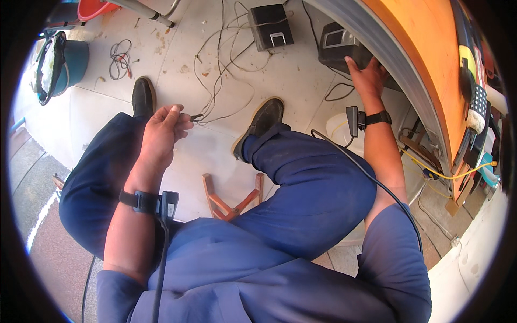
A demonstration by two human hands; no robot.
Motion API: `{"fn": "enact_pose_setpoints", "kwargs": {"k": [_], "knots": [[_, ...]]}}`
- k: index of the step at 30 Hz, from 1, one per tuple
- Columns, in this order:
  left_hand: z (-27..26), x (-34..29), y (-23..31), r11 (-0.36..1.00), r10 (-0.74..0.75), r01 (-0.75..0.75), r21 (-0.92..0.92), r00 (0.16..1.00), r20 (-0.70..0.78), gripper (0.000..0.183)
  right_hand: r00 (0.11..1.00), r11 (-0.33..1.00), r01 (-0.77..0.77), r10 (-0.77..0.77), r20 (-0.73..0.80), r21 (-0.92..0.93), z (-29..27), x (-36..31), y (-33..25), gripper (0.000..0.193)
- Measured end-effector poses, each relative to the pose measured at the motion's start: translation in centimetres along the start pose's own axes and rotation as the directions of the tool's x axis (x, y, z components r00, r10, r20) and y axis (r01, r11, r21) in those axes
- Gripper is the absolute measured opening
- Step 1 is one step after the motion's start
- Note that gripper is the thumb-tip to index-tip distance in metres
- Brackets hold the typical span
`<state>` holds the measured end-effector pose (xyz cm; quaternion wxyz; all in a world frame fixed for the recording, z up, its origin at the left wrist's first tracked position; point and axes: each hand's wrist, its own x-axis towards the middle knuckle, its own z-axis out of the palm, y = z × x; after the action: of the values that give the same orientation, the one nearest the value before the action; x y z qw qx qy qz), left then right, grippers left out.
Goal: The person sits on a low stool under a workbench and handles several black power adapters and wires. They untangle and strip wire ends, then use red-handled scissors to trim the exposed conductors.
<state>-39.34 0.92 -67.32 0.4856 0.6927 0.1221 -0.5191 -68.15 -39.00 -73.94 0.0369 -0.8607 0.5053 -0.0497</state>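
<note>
My left hand [168,123], fingers pinched together, holds the dark end of thin cables [197,118] above the pale floor. From there the wires run forward in loose loops toward a black box-shaped speaker [271,28] with a silver emblem. A second black speaker [338,46] lies at the right beside the orange panel. My right hand [370,78] grips its near side, the thumb on the casing and the other fingers over its right part. The far end of that speaker is partly hidden by the hand and the panel.
A small coiled cable [120,60] lies on the floor at left, near a teal bucket [76,62]. The tall orange panel [414,37] curves along the right. A wooden stool frame [231,207] shows between my legs. A yellow cord [452,176] runs at right.
</note>
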Motion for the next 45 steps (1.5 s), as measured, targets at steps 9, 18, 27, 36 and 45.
{"fn": "enact_pose_setpoints", "kwargs": {"k": [9,18,27,36,45], "knots": [[-0.4,0.2,-0.3,1.0,-0.015,0.015,0.007,1.0,-0.015,0.025,0.989,0.989,-0.15,0.149,-0.014,-0.02,-0.7,3.8,8.0,0.086],[-0.1,0.2,-0.1,0.998,-0.027,0.03,0.063,0.999,-0.047,0.022,0.965,0.973,-0.229,0.224,-0.136,-0.019,0.5,5.6,10.5,0.078],[-0.5,0.1,-0.4,1.0,-0.014,0.015,0.028,1.0,-0.016,0.023,0.97,0.981,0.188,-0.194,0.143,0.055,3.6,7.0,1.7,0.068],[-1.2,-0.4,0.4,0.999,0.006,-0.008,-0.054,0.999,-0.043,0.026,0.77,0.881,0.339,-0.462,0.44,0.33,4.4,7.4,-11.1,0.064],[-4.4,-8.2,7.6,0.945,0.325,-0.325,-0.024,0.946,-0.017,0.022,0.333,0.48,0.592,-0.877,0.346,0.647,4.8,-1.5,-27.8,0.078]]}}
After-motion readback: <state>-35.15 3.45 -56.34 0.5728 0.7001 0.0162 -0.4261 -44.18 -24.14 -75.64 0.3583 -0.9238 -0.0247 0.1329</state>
